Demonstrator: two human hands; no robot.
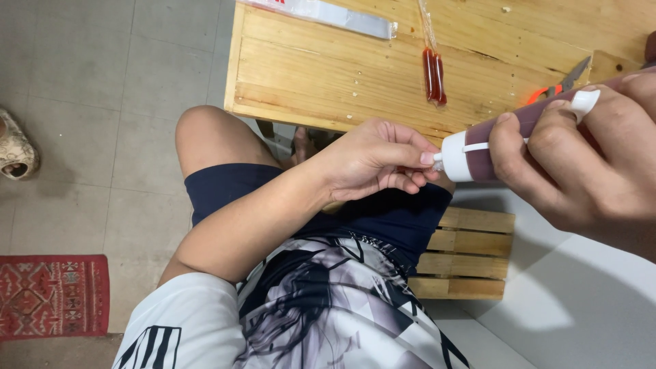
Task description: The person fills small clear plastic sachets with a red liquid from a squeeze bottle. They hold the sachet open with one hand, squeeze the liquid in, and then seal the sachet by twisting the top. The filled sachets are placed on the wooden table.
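Observation:
My right hand (pixel 588 164) grips a squeeze bottle (pixel 471 154) of dark red-brown sauce, held sideways with its white cap pointing left and the small white lid (pixel 585 102) flipped back. My left hand (pixel 372 158) pinches at the bottle's nozzle tip, fingers closed around something too small to make out. Both hands hover over my lap, just off the near edge of the wooden table (pixel 328 82). On the table lie two thin sealed tubes of red sauce (pixel 434 75).
A clear plastic bag strip (pixel 328 12) lies at the table's far edge. Scissors with orange handles (pixel 560 85) rest at the right. A wooden slatted stool (pixel 465 253) stands beneath me, a red patterned rug (pixel 51 294) and a sandal (pixel 14 147) on the tiled floor.

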